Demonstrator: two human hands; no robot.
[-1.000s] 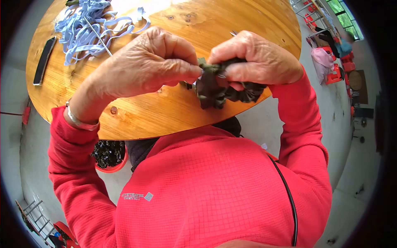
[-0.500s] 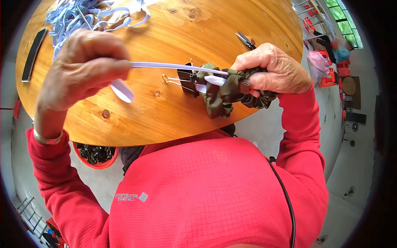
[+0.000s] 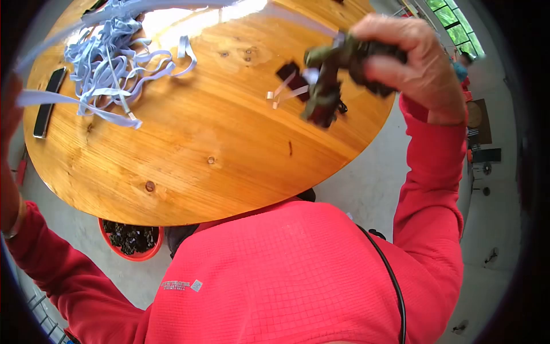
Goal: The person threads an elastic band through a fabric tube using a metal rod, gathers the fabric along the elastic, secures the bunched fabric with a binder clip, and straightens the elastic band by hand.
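Note:
At the left edge, my left hand [image 3: 9, 123] is partly cut off and dark; it grips a pale lavender elastic band [image 3: 51, 97], whose loose tail hangs over the table. From that hand the band arcs across the top of the view to a dark olive gathered fabric tube [image 3: 325, 94], like a scrunchie. My right hand [image 3: 409, 63], blurred, is closed around the bunched fabric, raised over the table's right side. A black binder clip [image 3: 293, 81] hangs at the fabric's left end, with a bit of white elastic beside it.
On the round wooden table [image 3: 229, 183] lies a tangled pile of pale blue elastic strips [image 3: 109, 63]. A flat black object [image 3: 48, 106], phone-like, sits near the left rim. Below the table stands a red basin [image 3: 135, 258] holding dark scraps.
My left hand has pulled the elastic far to the left, up to the view's edge. My right hand has moved up and right with the fabric and clip. The view has shifted somewhat.

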